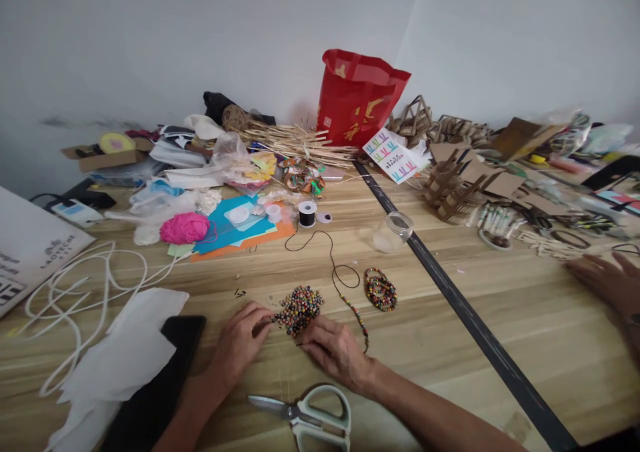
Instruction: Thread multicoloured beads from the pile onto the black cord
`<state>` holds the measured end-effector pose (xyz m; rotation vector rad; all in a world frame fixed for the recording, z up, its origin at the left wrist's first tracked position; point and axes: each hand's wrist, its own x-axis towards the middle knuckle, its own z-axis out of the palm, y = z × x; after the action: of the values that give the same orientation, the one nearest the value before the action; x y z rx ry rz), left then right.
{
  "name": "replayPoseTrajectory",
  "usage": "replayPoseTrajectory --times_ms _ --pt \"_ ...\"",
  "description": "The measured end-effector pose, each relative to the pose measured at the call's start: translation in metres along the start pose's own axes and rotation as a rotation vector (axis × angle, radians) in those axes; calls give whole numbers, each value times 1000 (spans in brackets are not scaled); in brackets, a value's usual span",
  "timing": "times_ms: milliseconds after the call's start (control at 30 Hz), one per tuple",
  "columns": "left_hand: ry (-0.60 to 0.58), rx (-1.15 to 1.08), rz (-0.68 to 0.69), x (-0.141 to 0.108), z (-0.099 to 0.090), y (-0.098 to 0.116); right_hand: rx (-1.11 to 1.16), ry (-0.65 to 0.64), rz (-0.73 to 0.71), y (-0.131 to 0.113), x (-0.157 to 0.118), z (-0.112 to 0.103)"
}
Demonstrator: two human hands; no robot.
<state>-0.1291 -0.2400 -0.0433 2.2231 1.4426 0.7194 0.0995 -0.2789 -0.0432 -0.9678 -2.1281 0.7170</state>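
Note:
A heap of small multicoloured beads (301,305) lies on the wooden table between my hands. My left hand (243,339) is closed in a pinch at the heap's left edge, with a small dark bead at its fingertips. Just below the heap, my right hand (340,349) pinches a black cord, whose short end sticks out leftward from the fingers. Strung beads (357,313) sit on the cord to the right of this hand, and the cord loops back toward a black spool (307,214). Finished-looking coils of beaded strands (381,289) rest to the right.
White-handled scissors (320,415) lie open near the front edge. A clear jar (394,231) stands beyond the beads, by a dark strip (465,312) across the table. Pink yarn (185,228) and a red bag (357,99) are farther back. Another person's hand (607,282) rests at right.

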Motion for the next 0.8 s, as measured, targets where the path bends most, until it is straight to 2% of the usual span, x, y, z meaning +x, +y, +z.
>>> replayPoseTrajectory --times_ms 133,333,567,800 --pt "-22 74 8 0 0 1 -25 -48 -9 1 -2 0" --pt "-41 80 23 3 2 6 -35 -52 -2 2 -3 0" --pt "-47 -14 62 5 4 9 -38 -48 1 2 -2 0" --pt "0 -170 -24 4 -8 18 8 9 9 2 1 1"
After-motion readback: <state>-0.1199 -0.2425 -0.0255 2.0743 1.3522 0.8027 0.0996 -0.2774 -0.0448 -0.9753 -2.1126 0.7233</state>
